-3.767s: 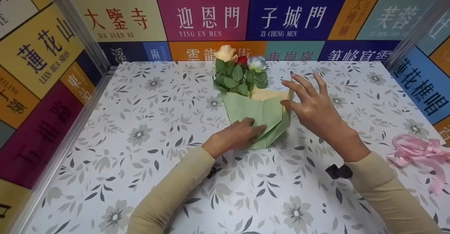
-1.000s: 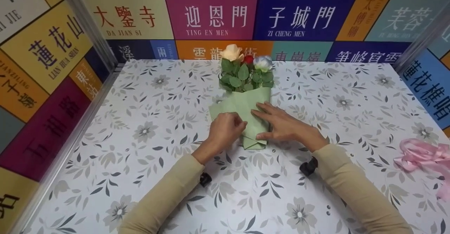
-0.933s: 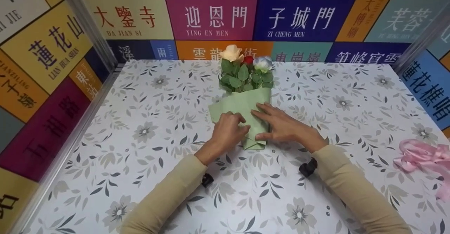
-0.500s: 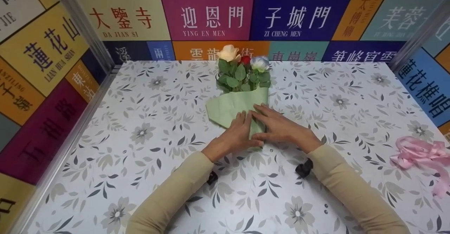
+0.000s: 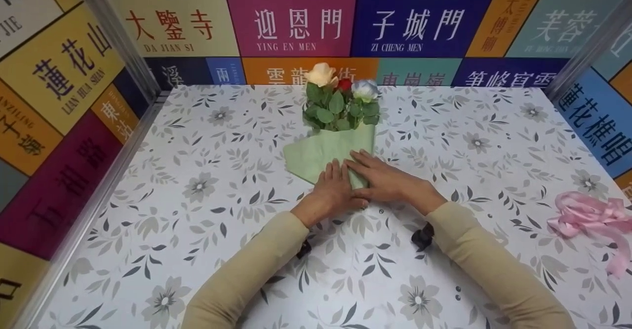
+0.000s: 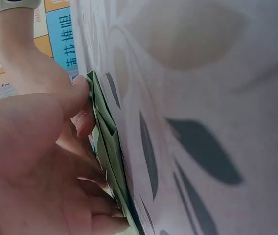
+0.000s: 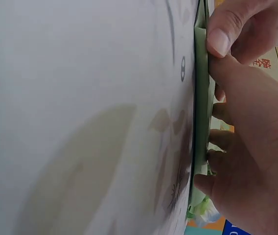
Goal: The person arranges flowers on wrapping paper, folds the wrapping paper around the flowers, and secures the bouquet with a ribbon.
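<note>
I see left hand (image 5: 335, 191) and right hand (image 5: 384, 178) pressing straight-fingered on the paper (image 5: 316, 152); releasing early might unfold it.

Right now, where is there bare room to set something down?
The table is bare left of the paper, and between the right hand and ribbon. Crowded: the paper, under the left hand and the right hand, with flowers beyond.

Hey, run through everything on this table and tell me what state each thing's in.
Green paper: folded round the stems, one side jutting out left
Peach rose: open, above the paper
Red flower: partly hidden
Pale blue flower: open
Pink ribbon: loosely heaped, apart from the paper
Left hand: resting on the paper
Right hand: resting on the paper
</note>
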Tool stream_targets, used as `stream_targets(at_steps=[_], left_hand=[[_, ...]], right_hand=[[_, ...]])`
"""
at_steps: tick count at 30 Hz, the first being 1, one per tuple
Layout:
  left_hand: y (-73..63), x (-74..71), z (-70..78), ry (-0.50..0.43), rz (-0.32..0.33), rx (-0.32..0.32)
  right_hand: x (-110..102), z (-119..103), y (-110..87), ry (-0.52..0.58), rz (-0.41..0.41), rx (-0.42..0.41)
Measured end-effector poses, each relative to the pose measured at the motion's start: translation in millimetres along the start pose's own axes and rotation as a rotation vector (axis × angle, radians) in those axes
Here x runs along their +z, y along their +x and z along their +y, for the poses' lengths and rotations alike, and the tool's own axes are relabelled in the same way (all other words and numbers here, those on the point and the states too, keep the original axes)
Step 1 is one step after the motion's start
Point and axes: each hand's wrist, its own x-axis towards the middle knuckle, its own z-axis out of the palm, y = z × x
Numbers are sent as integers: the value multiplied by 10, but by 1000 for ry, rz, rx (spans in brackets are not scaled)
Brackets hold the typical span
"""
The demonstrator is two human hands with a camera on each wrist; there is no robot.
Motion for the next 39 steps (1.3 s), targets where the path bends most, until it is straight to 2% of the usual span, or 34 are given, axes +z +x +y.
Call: stream_targets(at_steps=[6,12,18,29,33,39], left_hand=[[3,-17,44,103,-46,-35],[-13,-48,82,179,-71,-70],[10,-81,139,267,-105,-104],[42,-68,253,307,-123,-202],[32,-58,252,344,-103,-198],[28,-34,250,347,-88,-205]], right_hand=[[-57,22,-20,26,4,-14],[-90,47,-23,84,35,42],[-89,14,27,123,-1,151],[-192,77,211,165,-52,363],[-218,130,266,192,-40,420],[-249,269,314,284,33,512]])
